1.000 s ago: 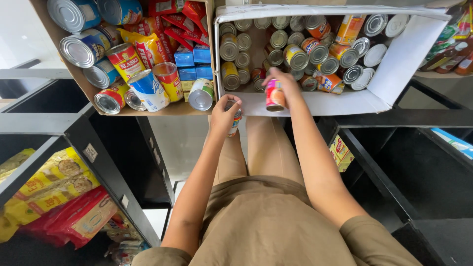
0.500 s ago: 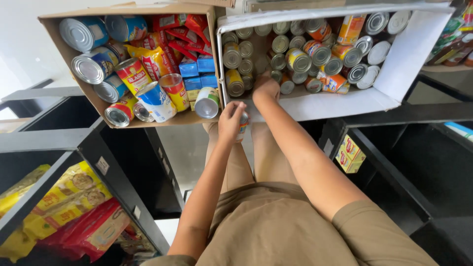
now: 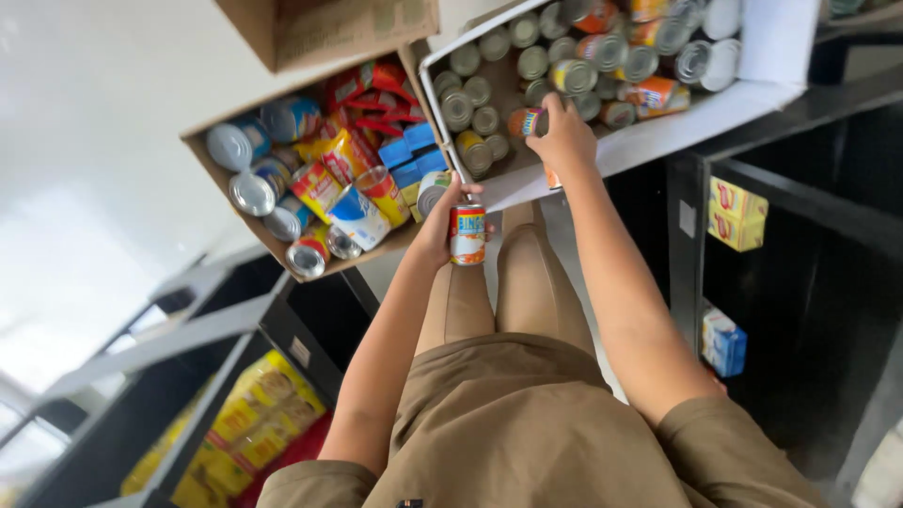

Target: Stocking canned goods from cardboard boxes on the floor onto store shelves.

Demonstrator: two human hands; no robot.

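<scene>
Can (image 3: 467, 234) sits gripped in our left hand (image 3: 440, 224), below the boxes; our right hand (image 3: 564, 141) closes on another can (image 3: 527, 121) in the white box (image 3: 658, 132). Risk: neighbouring cans could topple out.

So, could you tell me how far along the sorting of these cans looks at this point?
Mid-way, it seems. The white box already holds many cans, mostly standing upright. In hand: the left hand holds an orange-labelled can just outside it, and the right hand grips another can inside it. Left: the brown cardboard box beside it is crowded with mixed cans and packets.
</scene>
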